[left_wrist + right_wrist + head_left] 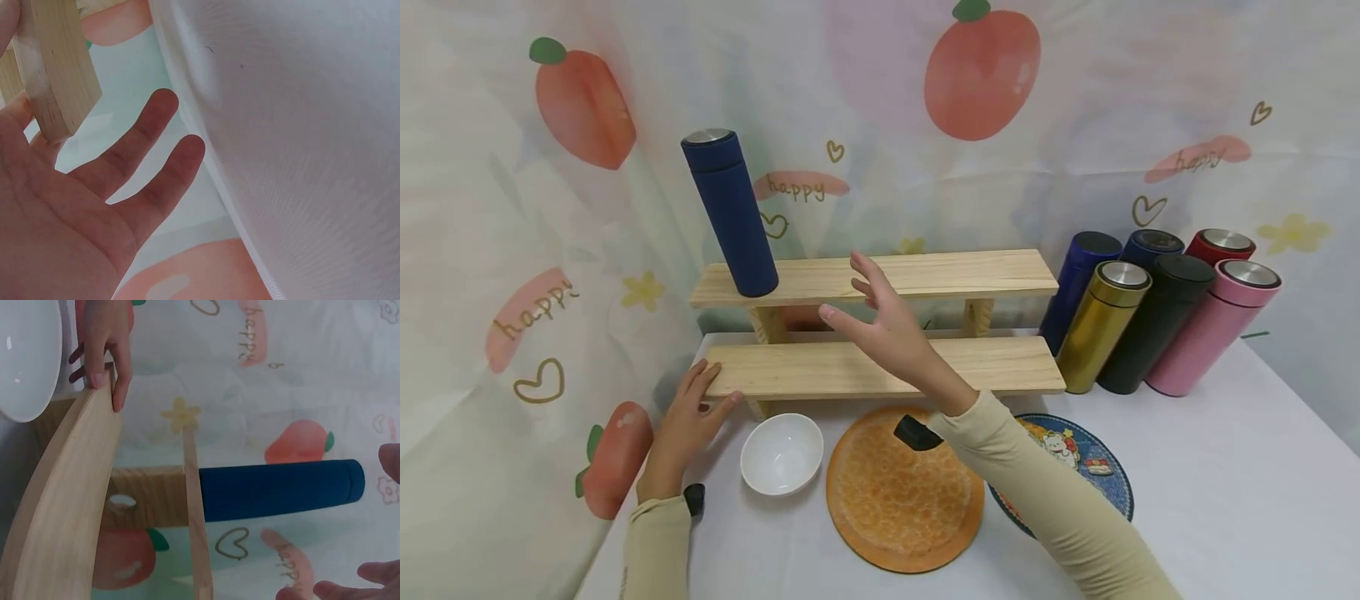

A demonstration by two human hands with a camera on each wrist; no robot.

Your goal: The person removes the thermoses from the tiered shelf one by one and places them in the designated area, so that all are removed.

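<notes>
A two-tier wooden shelf (880, 367) stands on the table. At its lower left end, my left hand (688, 417) holds the end of the board between thumb and fingers; in the left wrist view two other fingers (165, 175) stretch out beside the wood (59, 75). My right hand (887, 329) reaches over the shelf with fingers apart and nothing in them. To its left, a dark blue thermos bottle (730, 217) with a steel-topped lid stands upright on the upper board (910, 275). The right wrist view shows this bottle (275, 490) lying sideways across the picture.
Several thermos bottles, among them a gold one (1101, 329), a black one (1153, 325) and a pink one (1213, 329), are grouped right of the shelf. In front sit a white bowl (782, 454), a round orange-brown mat (902, 500) and a blue patterned mat (1101, 475), partly under my right sleeve.
</notes>
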